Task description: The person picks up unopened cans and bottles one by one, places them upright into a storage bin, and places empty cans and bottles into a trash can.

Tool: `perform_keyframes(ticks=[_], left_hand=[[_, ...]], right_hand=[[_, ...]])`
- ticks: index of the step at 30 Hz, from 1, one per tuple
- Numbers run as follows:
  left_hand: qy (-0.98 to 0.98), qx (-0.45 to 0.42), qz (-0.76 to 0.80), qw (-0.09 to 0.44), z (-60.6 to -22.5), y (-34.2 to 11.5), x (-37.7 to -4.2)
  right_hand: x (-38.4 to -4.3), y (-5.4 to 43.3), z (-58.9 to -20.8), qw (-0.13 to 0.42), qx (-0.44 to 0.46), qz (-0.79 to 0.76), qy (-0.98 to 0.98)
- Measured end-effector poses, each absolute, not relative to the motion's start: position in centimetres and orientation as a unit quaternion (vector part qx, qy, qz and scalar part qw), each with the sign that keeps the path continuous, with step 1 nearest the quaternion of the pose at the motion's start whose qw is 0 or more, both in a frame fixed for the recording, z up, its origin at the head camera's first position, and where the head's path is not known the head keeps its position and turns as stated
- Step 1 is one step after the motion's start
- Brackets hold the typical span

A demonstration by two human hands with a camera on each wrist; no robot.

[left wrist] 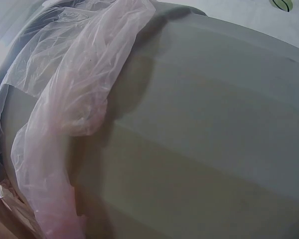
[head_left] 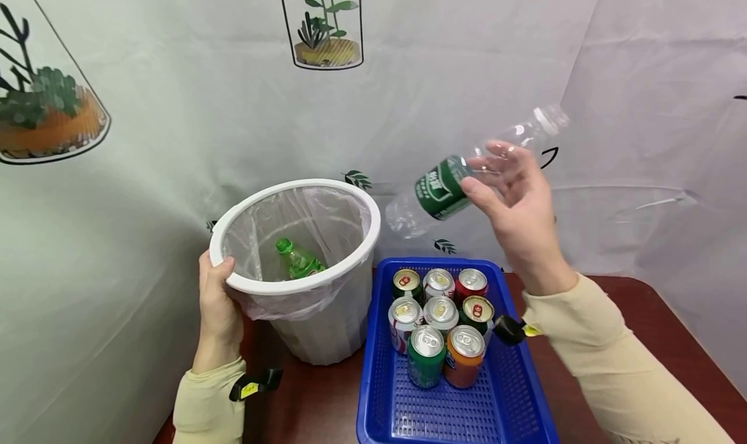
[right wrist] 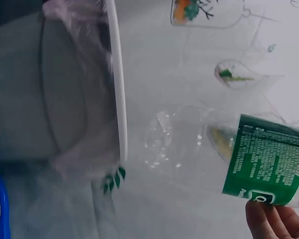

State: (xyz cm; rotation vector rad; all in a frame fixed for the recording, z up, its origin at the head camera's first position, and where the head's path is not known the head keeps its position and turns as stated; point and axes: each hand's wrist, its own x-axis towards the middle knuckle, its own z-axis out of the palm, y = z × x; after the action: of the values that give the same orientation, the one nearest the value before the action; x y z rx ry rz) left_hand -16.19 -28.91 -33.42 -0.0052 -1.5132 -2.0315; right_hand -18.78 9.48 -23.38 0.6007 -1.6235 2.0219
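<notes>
My right hand (head_left: 513, 198) grips a clear plastic bottle (head_left: 405, 214) with a green label, held in the air right of the trash can. The bottle is tilted, its base toward the can and its white-ringed neck up to the right. In the right wrist view the green label (right wrist: 266, 159) shows beside my fingers. My left hand (head_left: 218, 308) holds the white rim (head_left: 297, 287) of the trash can, thumb over the edge and the other fingers mostly hidden outside. Inside the lined can lies a green bottle (head_left: 297, 260). The left wrist view shows the pinkish liner (left wrist: 84, 89) hanging over the can's wall (left wrist: 204, 129).
A blue basket (head_left: 446, 415) stands on the dark red table (head_left: 315, 398) right of the can. Several drink cans, among them a green can (head_left: 426, 360) and an orange can (head_left: 463, 363), stand upright in it. Behind hangs a pale printed cloth (head_left: 467, 61).
</notes>
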Motion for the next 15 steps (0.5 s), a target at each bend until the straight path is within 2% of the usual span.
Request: perform_keyframes(ticks=[7, 15], left_hand=[[-0.571, -0.001, -0.765, 0.299, -33.5, -28.9, -16.2], [-0.56, -0.003, -0.77, 0.304, -33.5, -28.7, -16.3]], right_hand=[[-19.3, 4.9, -22.8, 0.203, 0.247, 0.733, -0.601], [-19.5, 0.0, -24.0, 0.186, 0.277, 0.657, -0.676]])
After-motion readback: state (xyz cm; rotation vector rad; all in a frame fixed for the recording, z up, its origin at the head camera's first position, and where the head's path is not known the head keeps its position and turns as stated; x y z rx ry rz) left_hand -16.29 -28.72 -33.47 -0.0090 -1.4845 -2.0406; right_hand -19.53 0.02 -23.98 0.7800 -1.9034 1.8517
